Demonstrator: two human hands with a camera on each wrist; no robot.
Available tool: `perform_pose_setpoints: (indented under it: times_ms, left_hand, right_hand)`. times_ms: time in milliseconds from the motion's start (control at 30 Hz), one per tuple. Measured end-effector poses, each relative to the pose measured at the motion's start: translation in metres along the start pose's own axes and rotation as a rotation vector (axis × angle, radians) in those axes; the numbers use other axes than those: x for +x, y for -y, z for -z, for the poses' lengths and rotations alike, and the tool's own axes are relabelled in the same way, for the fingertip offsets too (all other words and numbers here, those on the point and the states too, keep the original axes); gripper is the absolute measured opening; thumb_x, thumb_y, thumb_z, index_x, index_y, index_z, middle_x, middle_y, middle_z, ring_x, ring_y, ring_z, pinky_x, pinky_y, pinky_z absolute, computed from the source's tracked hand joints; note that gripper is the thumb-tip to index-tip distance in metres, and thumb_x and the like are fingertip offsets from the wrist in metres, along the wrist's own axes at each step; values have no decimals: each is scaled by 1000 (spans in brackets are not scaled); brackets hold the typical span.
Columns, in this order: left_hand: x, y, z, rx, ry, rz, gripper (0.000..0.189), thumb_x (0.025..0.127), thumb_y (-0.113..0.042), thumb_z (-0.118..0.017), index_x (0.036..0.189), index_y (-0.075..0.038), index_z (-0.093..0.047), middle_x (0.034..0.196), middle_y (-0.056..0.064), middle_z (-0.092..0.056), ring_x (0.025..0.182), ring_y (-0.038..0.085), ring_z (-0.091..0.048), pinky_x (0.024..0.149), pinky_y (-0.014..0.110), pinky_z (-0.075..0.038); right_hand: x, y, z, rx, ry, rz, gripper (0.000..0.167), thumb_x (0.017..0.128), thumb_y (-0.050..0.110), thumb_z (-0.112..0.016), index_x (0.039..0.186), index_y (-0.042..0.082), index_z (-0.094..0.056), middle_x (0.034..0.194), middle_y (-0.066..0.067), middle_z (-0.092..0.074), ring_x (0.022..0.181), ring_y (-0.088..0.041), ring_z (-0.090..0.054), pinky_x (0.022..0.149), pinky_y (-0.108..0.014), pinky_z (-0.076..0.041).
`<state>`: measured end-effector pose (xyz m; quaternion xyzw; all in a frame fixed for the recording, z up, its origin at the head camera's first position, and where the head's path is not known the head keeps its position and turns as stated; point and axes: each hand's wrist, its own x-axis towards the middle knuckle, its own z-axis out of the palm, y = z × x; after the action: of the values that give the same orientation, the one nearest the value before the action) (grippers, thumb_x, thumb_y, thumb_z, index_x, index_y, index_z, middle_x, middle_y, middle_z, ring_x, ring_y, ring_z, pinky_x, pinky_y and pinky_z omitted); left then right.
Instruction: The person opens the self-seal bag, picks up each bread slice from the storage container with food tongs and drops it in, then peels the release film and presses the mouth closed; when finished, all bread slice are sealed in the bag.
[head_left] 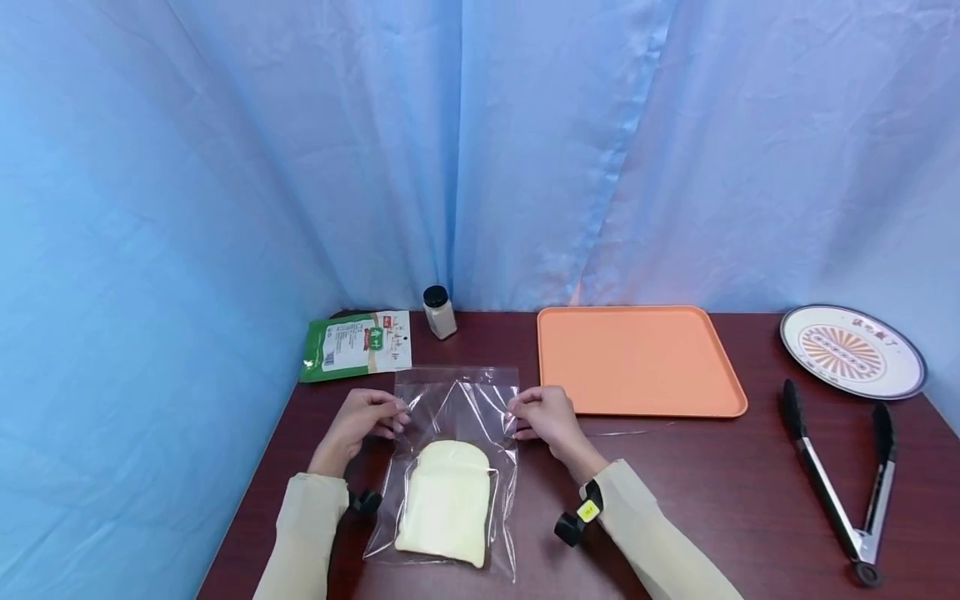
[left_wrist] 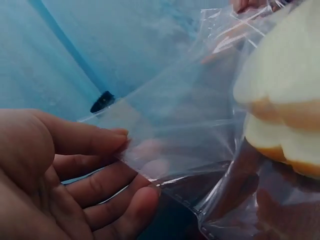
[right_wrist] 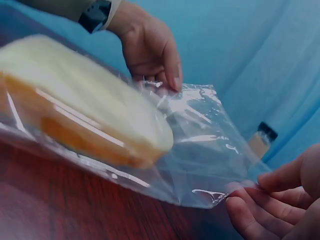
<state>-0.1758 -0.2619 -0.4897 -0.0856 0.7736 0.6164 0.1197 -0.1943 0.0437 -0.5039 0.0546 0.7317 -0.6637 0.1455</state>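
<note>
A clear plastic bag (head_left: pixel 435 417) lies in front of me with slices of white bread (head_left: pixel 446 504) inside. Two stacked slices of bread (left_wrist: pixel 285 105) with brown crusts show through the film in the left wrist view. My left hand (head_left: pixel 365 419) pinches the bag's left edge near its upper end, thumb against forefinger. On the opposite edge, my right hand (head_left: pixel 547 419) pinches the film at about the same height. Between both hands the upper part of the bag (right_wrist: pixel 200 145) is stretched, as the right wrist view shows.
Behind the bag stand a green and white packet (head_left: pixel 352 346) and a black-capped jar (head_left: pixel 440 315). An orange tray (head_left: pixel 637 358) lies beyond my right hand. Farther right are tongs (head_left: pixel 847 517), spread apart, and a patterned plate (head_left: pixel 900 367). Blue curtains (head_left: pixel 525 167) border the table.
</note>
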Motion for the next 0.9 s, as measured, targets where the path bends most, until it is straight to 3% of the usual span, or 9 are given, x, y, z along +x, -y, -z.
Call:
perform_pose_setpoints:
  times_ms: [200,333,700,900]
  left_hand:
    - [18,2,-7,62,-98,73,22,94,-6,-64,106,11,-72,69,-1,-69,58,9,-63,55,25,-56]
    - [25,6,-8,112,-115,105,21,95,-7,-64,106,8,-73,68,-1,-66,58,9,-61,53,23,-54]
    - [37,7,-2,96,-73,134,23,95,-8,-63,110,8,-71,68,-2,-67,57,8,-61,53,24,-55]
    - [40,6,-2,51,-62,102,28,95,-11,-65,114,9,-70,71,-4,-67,60,7,-62,58,23,-56]
  right_hand:
    - [15,-5,0,-72,-53,4,11,86,-5,-63,90,-8,-72,77,-13,-74,54,-11,-67,56,-31,-61]
    - [22,-7,-1,-80,-49,-32,11,87,-5,-61,91,-9,-71,68,-10,-73,51,-10,-67,55,-29,-61]
    - [28,-7,0,-18,-44,-90,12,92,-6,-58,97,-11,-68,66,-9,-71,52,-11,-68,55,-28,-60]
    - [30,-5,0,-48,-28,-83,15,96,2,-58,101,-8,-68,76,-12,-73,56,-11,-69,58,-28,-61]
